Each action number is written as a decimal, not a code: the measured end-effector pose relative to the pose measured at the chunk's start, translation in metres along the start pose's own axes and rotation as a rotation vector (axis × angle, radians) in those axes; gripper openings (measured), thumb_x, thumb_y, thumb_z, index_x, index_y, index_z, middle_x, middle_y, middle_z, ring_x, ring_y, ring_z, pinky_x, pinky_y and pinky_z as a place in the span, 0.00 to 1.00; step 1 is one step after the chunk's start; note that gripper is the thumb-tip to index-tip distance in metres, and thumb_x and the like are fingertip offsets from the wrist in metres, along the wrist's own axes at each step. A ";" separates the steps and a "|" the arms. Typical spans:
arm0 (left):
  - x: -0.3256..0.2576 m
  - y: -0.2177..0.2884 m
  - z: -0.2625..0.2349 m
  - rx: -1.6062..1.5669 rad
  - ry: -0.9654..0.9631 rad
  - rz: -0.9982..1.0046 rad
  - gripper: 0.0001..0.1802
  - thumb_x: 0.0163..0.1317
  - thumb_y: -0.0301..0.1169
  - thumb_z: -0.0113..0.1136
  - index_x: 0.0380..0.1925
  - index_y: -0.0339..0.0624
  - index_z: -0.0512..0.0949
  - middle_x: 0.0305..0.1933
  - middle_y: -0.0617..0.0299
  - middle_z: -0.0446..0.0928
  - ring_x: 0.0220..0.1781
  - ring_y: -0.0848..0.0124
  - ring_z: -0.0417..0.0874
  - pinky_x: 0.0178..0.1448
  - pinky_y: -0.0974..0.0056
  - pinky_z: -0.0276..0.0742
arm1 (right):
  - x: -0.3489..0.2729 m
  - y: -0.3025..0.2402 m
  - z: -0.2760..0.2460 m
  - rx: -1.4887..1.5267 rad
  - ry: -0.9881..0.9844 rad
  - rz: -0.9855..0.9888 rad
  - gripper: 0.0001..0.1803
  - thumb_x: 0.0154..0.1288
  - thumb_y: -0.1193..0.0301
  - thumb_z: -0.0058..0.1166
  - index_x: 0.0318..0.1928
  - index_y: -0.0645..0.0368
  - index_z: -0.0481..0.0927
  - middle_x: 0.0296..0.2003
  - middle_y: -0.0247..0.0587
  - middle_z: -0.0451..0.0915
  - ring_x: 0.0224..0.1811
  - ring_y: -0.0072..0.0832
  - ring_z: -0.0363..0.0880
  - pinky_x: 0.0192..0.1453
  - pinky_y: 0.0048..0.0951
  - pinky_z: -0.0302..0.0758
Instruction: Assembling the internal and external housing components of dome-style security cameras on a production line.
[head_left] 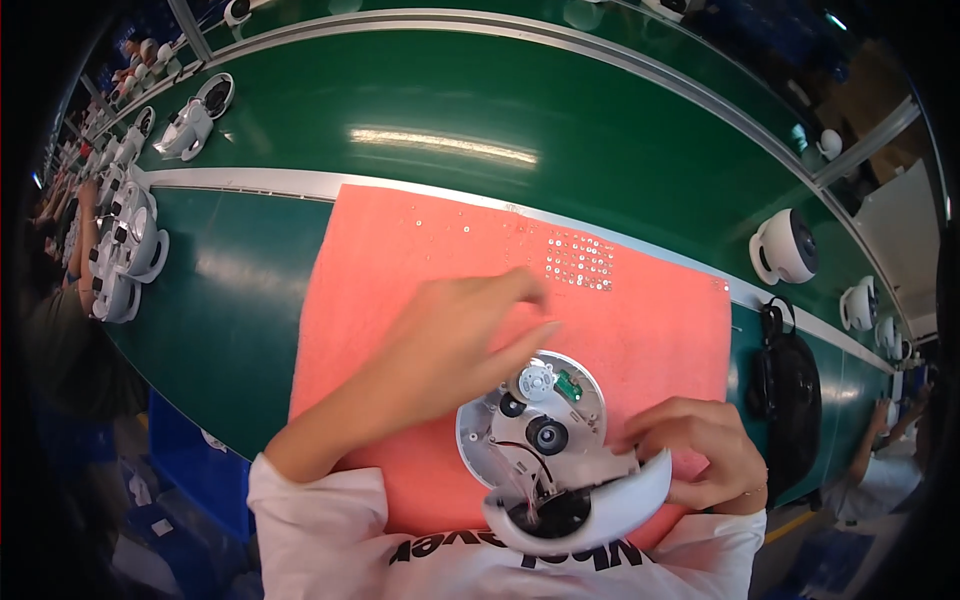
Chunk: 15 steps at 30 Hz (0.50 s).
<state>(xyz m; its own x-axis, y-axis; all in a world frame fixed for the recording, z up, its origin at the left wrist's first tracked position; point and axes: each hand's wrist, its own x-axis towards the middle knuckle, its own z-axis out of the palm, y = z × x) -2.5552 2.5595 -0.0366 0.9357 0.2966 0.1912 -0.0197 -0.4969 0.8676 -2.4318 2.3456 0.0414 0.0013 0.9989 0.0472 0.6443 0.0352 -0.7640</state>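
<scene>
My left hand [450, 335] is over the pink mat [360, 270], slightly blurred, just short of a grid of small screws [579, 263]. Its thumb and forefinger are apart, and nothing shows between them. Below it is an opened white camera-like device. The round base [480, 428] carries a silver motor [536, 381], a small green circuit board [569, 387] and black round gears [547, 435]. Wires run from the base to a tilted white rounded shell [625, 500] with a dark inside. My right hand [700, 450] grips the shell's right side, its fingertips partly hidden.
A black pouch [790, 390] lies right of the mat. White assembled devices [785, 247] stand on the right, others [130, 245] at the left. A green conveyor belt [620, 130] runs beyond the table. A blue bin [200, 470] is at lower left. Other people sit at both sides.
</scene>
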 end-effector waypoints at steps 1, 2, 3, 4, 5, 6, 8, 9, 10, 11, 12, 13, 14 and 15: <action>-0.017 0.002 -0.004 -0.042 0.089 -0.017 0.18 0.59 0.40 0.55 0.37 0.34 0.75 0.37 0.54 0.79 0.43 0.64 0.81 0.49 0.62 0.76 | 0.002 -0.004 -0.006 -0.001 0.004 0.010 0.14 0.47 0.73 0.63 0.35 0.66 0.75 0.36 0.51 0.79 0.34 0.39 0.82 0.40 0.32 0.78; -0.033 0.001 -0.002 -0.071 0.177 -0.057 0.20 0.60 0.43 0.55 0.35 0.32 0.74 0.36 0.53 0.79 0.45 0.63 0.81 0.50 0.59 0.76 | 0.005 0.002 -0.012 0.044 -0.052 0.075 0.17 0.46 0.73 0.64 0.37 0.66 0.76 0.36 0.50 0.79 0.34 0.38 0.82 0.40 0.31 0.78; -0.051 -0.003 0.002 -0.072 0.169 -0.064 0.20 0.60 0.43 0.55 0.35 0.32 0.74 0.36 0.53 0.79 0.45 0.63 0.81 0.50 0.59 0.76 | 0.007 0.003 -0.015 0.074 -0.106 0.144 0.20 0.44 0.73 0.65 0.39 0.67 0.76 0.36 0.49 0.79 0.34 0.37 0.82 0.40 0.29 0.78; -0.072 -0.009 0.005 -0.288 0.220 -0.109 0.23 0.54 0.43 0.59 0.36 0.31 0.74 0.34 0.50 0.79 0.42 0.61 0.82 0.51 0.59 0.75 | 0.011 0.007 -0.015 0.102 -0.126 0.189 0.26 0.44 0.73 0.66 0.46 0.68 0.74 0.38 0.48 0.79 0.35 0.36 0.82 0.40 0.29 0.78; -0.091 -0.009 0.008 -0.493 0.285 -0.159 0.26 0.49 0.44 0.64 0.37 0.30 0.73 0.32 0.47 0.78 0.40 0.59 0.82 0.52 0.59 0.75 | 0.020 0.007 -0.012 0.153 -0.129 0.220 0.27 0.45 0.73 0.65 0.48 0.68 0.73 0.39 0.48 0.79 0.35 0.36 0.82 0.41 0.28 0.78; -0.101 -0.012 0.016 -0.504 0.227 -0.115 0.28 0.46 0.45 0.66 0.36 0.28 0.73 0.37 0.43 0.77 0.43 0.58 0.81 0.54 0.58 0.74 | 0.027 0.007 -0.009 0.190 -0.119 0.265 0.29 0.45 0.73 0.65 0.50 0.68 0.71 0.39 0.48 0.79 0.36 0.36 0.82 0.41 0.28 0.78; -0.117 -0.002 0.030 -0.417 0.221 -0.083 0.30 0.40 0.45 0.71 0.33 0.27 0.76 0.50 0.35 0.72 0.47 0.56 0.81 0.50 0.58 0.76 | 0.034 0.009 -0.003 0.266 -0.170 0.266 0.33 0.45 0.74 0.65 0.53 0.68 0.68 0.40 0.48 0.79 0.38 0.32 0.81 0.41 0.27 0.78; -0.113 0.006 0.034 -0.415 0.220 -0.087 0.30 0.40 0.45 0.71 0.33 0.27 0.76 0.50 0.35 0.72 0.47 0.56 0.81 0.50 0.58 0.76 | 0.034 0.010 -0.003 0.307 -0.164 0.276 0.32 0.46 0.74 0.64 0.53 0.66 0.67 0.40 0.49 0.79 0.40 0.36 0.81 0.43 0.29 0.77; -0.109 0.014 0.037 -0.251 0.235 -0.068 0.28 0.39 0.43 0.72 0.32 0.28 0.77 0.53 0.35 0.70 0.44 0.58 0.82 0.46 0.61 0.78 | 0.035 0.010 -0.004 0.348 -0.157 0.287 0.31 0.47 0.75 0.64 0.53 0.63 0.67 0.39 0.50 0.79 0.41 0.39 0.81 0.46 0.31 0.77; -0.107 0.021 0.037 -0.087 0.248 -0.047 0.27 0.39 0.42 0.73 0.30 0.29 0.77 0.55 0.35 0.68 0.41 0.59 0.83 0.42 0.63 0.80 | 0.036 0.009 -0.005 0.352 -0.156 0.287 0.31 0.47 0.75 0.64 0.53 0.63 0.67 0.39 0.50 0.79 0.41 0.39 0.81 0.46 0.31 0.77; -0.105 0.022 0.035 -0.087 0.245 -0.046 0.27 0.39 0.42 0.73 0.30 0.29 0.77 0.55 0.35 0.68 0.41 0.59 0.83 0.42 0.63 0.80 | 0.037 0.008 -0.007 0.345 -0.153 0.307 0.30 0.47 0.74 0.65 0.52 0.63 0.67 0.38 0.49 0.79 0.40 0.38 0.81 0.45 0.30 0.77; -0.101 0.023 0.031 -0.087 0.229 -0.057 0.26 0.38 0.41 0.74 0.30 0.30 0.78 0.55 0.35 0.68 0.39 0.60 0.84 0.40 0.65 0.80 | 0.037 0.007 -0.007 0.338 -0.149 0.326 0.30 0.46 0.74 0.66 0.50 0.63 0.68 0.38 0.48 0.79 0.39 0.37 0.81 0.44 0.28 0.77; -0.099 0.024 0.029 -0.086 0.214 -0.067 0.25 0.36 0.40 0.74 0.29 0.30 0.78 0.56 0.36 0.68 0.37 0.60 0.84 0.37 0.67 0.80 | 0.037 0.007 -0.005 0.339 -0.145 0.326 0.30 0.46 0.74 0.66 0.50 0.63 0.68 0.38 0.48 0.79 0.39 0.37 0.81 0.44 0.28 0.77; -0.100 0.024 0.029 -0.127 0.243 -0.104 0.24 0.37 0.41 0.74 0.27 0.32 0.78 0.45 0.41 0.77 0.30 0.64 0.85 0.31 0.67 0.79 | 0.040 0.010 -0.001 0.320 -0.096 0.283 0.25 0.48 0.72 0.65 0.46 0.62 0.69 0.34 0.46 0.80 0.36 0.35 0.82 0.39 0.27 0.77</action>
<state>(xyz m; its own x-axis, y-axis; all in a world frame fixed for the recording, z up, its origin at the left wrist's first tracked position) -2.6385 2.4944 -0.0487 0.8234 0.5349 0.1894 0.0137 -0.3524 0.9357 -2.4243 2.3857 0.0364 0.0627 0.9684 -0.2415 0.3598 -0.2477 -0.8996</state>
